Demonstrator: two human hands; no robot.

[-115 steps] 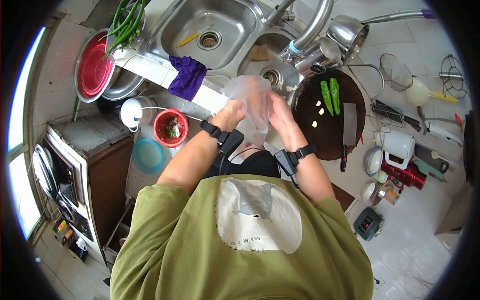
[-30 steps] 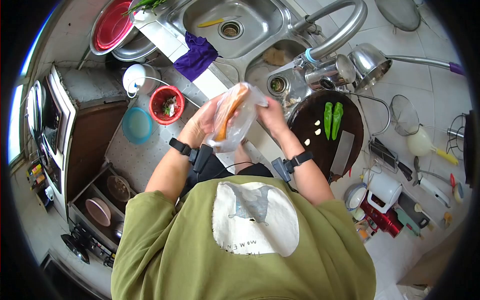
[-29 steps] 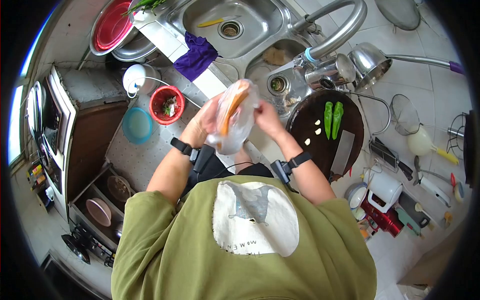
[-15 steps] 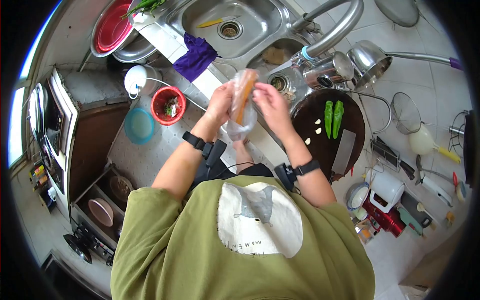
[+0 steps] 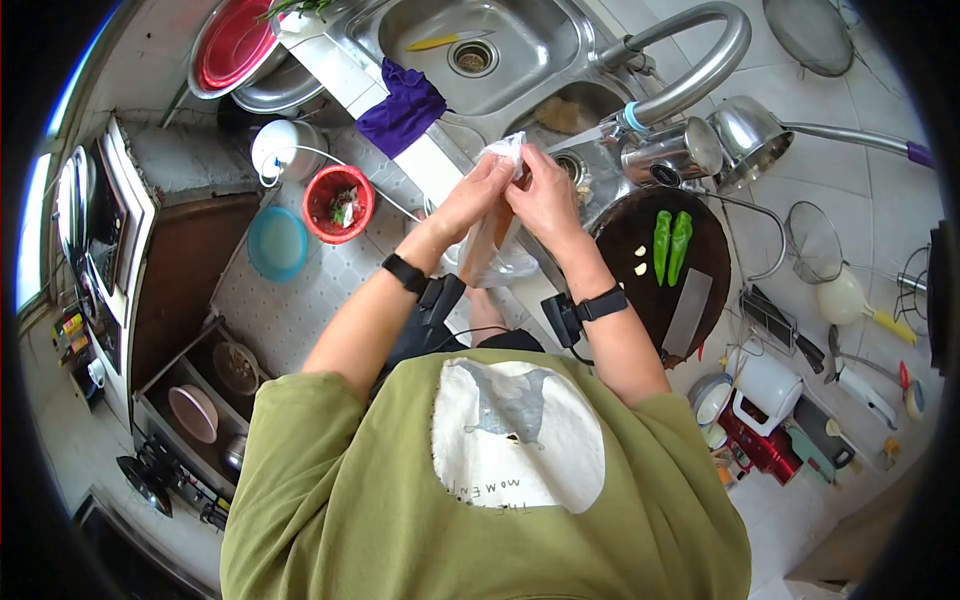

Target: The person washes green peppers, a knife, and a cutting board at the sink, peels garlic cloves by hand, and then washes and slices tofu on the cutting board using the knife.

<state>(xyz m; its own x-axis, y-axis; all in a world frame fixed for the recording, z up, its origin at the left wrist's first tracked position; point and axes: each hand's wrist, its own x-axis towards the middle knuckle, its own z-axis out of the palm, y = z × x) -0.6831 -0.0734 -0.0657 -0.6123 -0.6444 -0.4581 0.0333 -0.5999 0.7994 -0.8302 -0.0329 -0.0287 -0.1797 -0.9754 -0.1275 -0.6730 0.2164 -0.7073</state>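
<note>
A clear plastic bag [image 5: 515,265] hangs between my hands in front of the sink edge. Inside it is a long orange-brown item [image 5: 501,225], partly covered by my fingers; its kind is unclear. My left hand [image 5: 478,198] closes around the bag's upper part from the left. From the right, my right hand [image 5: 550,198] pinches the bag near its gathered top, close to the left fingertips. Right of my right forearm lies a round dark chopping board [image 5: 625,222] with two green peppers [image 5: 671,248], garlic cloves [image 5: 640,260] and a cleaver [image 5: 688,312].
A double steel sink [image 5: 520,55] holds a yellow-handled knife [image 5: 440,42], with a curved faucet [image 5: 735,60] beside it. A purple cloth [image 5: 402,108] drapes over the counter edge. On the floor stand a red bucket [image 5: 312,205] and a blue basin [image 5: 277,245]. Steel pots [image 5: 745,140] are at right.
Both hands have come together at the bag's top, now gathered upward. The orange-brown item sits lower and more hidden. The right hand has moved from beside the bag onto it.
</note>
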